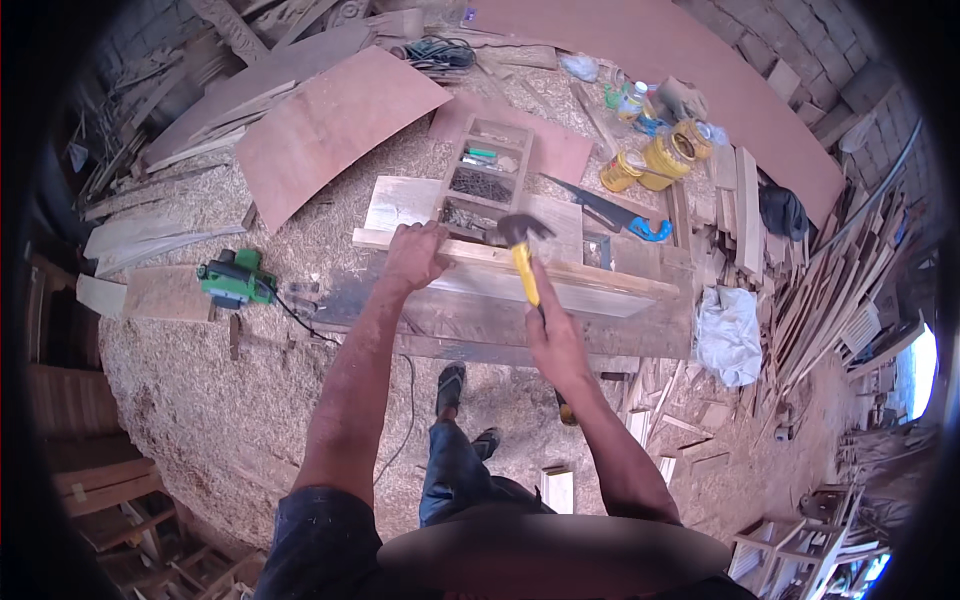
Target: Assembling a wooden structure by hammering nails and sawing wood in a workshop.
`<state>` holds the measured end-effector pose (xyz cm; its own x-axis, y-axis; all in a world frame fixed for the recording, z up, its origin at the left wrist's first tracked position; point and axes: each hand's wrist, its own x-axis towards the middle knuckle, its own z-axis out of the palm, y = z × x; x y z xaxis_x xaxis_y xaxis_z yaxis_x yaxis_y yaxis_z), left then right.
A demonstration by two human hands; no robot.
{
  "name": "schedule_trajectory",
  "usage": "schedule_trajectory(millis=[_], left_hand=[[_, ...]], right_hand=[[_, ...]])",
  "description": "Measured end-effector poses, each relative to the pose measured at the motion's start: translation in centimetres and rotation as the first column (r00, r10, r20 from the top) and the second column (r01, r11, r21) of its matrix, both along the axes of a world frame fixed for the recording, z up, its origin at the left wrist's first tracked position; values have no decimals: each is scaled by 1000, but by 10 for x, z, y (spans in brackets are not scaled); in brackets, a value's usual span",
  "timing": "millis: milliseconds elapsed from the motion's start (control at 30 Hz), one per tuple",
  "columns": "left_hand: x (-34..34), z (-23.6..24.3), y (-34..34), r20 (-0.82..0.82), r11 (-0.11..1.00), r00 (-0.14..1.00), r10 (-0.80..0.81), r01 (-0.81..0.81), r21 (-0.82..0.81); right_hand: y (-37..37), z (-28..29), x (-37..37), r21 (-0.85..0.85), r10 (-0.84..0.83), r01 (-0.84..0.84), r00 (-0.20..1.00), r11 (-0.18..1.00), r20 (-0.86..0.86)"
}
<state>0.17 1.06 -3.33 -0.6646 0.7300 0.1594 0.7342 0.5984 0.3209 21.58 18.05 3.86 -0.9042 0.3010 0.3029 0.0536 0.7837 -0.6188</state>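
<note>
A long pale wooden strip [590,275] stretches across the low workbench [480,325] in front of me. Near its left end my left hand [415,257] is closed over it, fingers curled across the far edge. My right hand [557,342] grips a claw hammer [526,270] by its yellow and black handle. The dark hammer head is over the strip, right of my left hand; whether it touches the wood I cannot tell. Just beyond the strip lies a compartmented wooden tray [462,172] of nails and small hardware.
A handsaw [610,213] with a blue handle lies beyond the strip, near yellow containers [665,160]. On the left sits a green power planer [237,279] with a trailing cord. Plywood sheets [340,120] lie at the back, a white sack [727,335] at right. Wood shavings cover the floor.
</note>
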Motion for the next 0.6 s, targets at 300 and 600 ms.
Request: schedule_trajectory(millis=[300, 600], left_hand=[[-3, 16, 6, 21, 999, 1000, -18, 19, -25], [-1, -2, -18, -45, 999, 999, -7, 10, 53]], right_hand=[[8, 45, 26, -119, -33, -14, 922, 993, -386], [-30, 132, 14, -340, -106, 83, 993, 937, -51]])
